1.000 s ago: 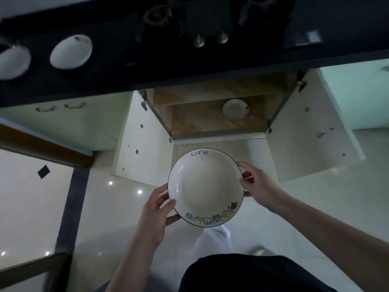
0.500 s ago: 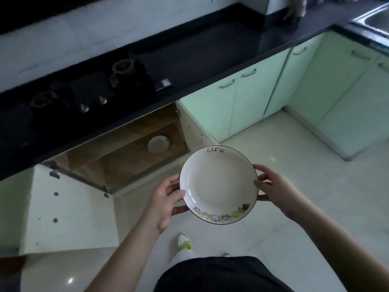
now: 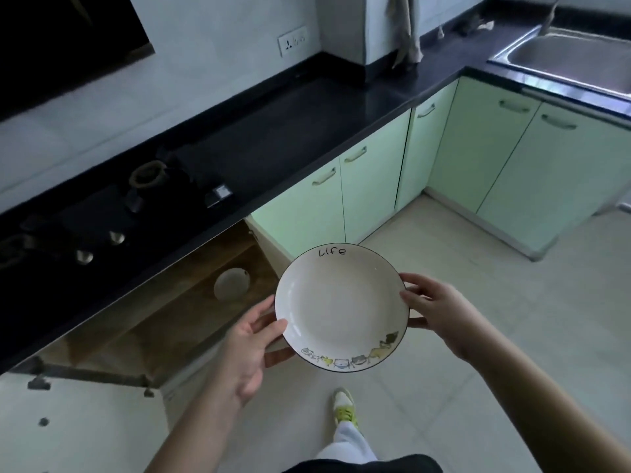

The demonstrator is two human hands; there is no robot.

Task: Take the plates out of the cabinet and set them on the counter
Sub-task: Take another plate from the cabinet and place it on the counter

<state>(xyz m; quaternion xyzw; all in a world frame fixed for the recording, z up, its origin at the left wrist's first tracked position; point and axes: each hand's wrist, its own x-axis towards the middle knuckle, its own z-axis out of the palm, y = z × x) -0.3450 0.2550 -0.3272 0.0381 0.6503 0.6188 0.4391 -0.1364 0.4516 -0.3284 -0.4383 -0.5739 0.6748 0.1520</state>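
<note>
White and dark-rimmed, the plate (image 3: pixel 341 307) sits in the air between the person's two hands, out in front of the open cabinet (image 3: pixel 164 312) and above the pale tiled floor (image 3: pixel 478 302). It faces up, with the word "life" written near its far edge and a row of small cartoon animals along its near edge. The left hand (image 3: pixel 249 346) grips the plate's left rim, thumb lying on top of the rim and fingers curled underneath. The right hand (image 3: pixel 440 310) grips the right rim the same way, thumb on top and fingers beneath. Inside the cabinet, on its wooden shelf, a second plate (image 3: pixel 230 284) lies flat, well apart from the held one. The cabinet door (image 3: pixel 82 425) stands swung open at lower left. Above the cabinet runs the black counter (image 3: pixel 307 128), with a gas stove (image 3: pixel 112 206) set into it and two metal knobs at its front. Pale green cabinet doors (image 3: pixel 375 182) line the run to the right, and a steel sink (image 3: pixel 573 59) sits in the far right corner. One yellow-green shoe (image 3: pixel 345 406) shows on the floor below the plate.
</note>
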